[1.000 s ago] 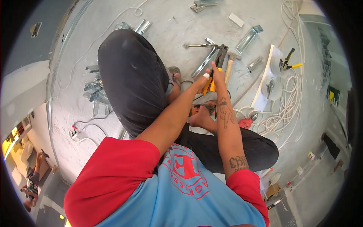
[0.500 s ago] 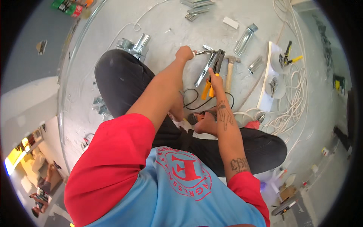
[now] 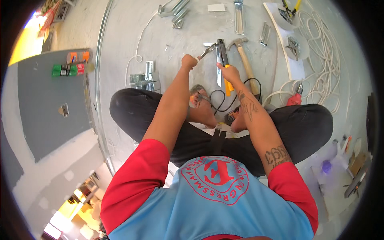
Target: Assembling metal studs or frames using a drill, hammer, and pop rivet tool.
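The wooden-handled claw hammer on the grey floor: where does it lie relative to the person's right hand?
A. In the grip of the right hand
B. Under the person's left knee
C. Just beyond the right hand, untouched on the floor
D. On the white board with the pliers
C: the wooden-handled claw hammer lies free on the grey floor just past the right hand, which grips a yellow-handled tool instead.

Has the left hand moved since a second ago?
Yes. The left hand has reached forward, away from the right hand, out over the floor toward the metal strip beside the hammer.
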Demonstrator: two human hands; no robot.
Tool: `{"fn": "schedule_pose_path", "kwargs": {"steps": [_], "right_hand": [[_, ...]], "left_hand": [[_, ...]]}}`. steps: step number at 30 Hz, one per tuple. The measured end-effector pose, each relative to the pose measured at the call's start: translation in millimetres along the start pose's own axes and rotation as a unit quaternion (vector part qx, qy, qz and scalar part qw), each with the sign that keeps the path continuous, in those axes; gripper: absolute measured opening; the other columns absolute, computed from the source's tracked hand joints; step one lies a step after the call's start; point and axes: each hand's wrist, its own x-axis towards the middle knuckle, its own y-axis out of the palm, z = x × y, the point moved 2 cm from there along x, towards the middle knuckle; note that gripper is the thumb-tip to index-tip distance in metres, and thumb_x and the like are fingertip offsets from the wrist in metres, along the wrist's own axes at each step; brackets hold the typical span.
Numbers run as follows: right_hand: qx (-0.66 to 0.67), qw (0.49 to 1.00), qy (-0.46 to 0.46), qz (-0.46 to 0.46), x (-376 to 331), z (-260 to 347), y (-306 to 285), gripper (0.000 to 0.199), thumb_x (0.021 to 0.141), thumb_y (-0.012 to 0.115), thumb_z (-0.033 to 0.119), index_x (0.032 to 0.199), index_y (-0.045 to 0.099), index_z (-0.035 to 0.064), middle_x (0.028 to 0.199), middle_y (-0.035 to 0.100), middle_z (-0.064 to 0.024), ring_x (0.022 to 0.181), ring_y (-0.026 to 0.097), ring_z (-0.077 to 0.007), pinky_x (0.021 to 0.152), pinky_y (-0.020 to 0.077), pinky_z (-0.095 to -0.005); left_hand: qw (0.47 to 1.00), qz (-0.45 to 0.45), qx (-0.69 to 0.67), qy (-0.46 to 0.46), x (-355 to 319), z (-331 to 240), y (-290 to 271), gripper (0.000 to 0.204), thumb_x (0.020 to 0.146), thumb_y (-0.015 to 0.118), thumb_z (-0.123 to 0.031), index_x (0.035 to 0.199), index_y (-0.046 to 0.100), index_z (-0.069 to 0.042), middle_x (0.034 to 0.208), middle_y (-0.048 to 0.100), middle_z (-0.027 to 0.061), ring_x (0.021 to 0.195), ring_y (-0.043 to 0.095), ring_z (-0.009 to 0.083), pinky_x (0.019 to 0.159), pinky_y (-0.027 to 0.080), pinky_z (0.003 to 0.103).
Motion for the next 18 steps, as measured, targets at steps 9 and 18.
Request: {"fn": "schedule_pose_path", "kwargs": {"steps": [9,18], "right_hand": [[-0.091,0.995,-0.015,-0.036,-10.0,14.8,-5.2,0.081,0.081,0.064,0.069,0.098,0.068,-0.0094,0.099,0.069,-0.0293,0.097,0.068,-0.0405,0.085,0.0528,-0.0456],[-0.079,0.997,-0.011,-0.02,-8.1,7.7,-4.9,0.066,0.083,0.065,0.063,0.085,0.071,-0.0024,0.085,0.071,-0.0223,0.086,0.07,-0.0385,0.076,0.0531,-0.0468]], "left_hand": [[0.997,0.068,0.04,-0.022,8.9,-2.9,-11.0,0.058,0.083,0.07,-0.055,0.092,0.072,0.002,0.088,0.069,0.0123,0.068,0.065,0.0234,0.056,0.05,0.038],[0.988,0.028,-0.022,0.152,-35.6,-31.3,-39.6,0.039,0.088,0.066,-0.039,0.086,0.074,-0.001,0.077,0.074,0.0151,0.07,0.074,0.0234,0.072,0.058,0.037]]}}
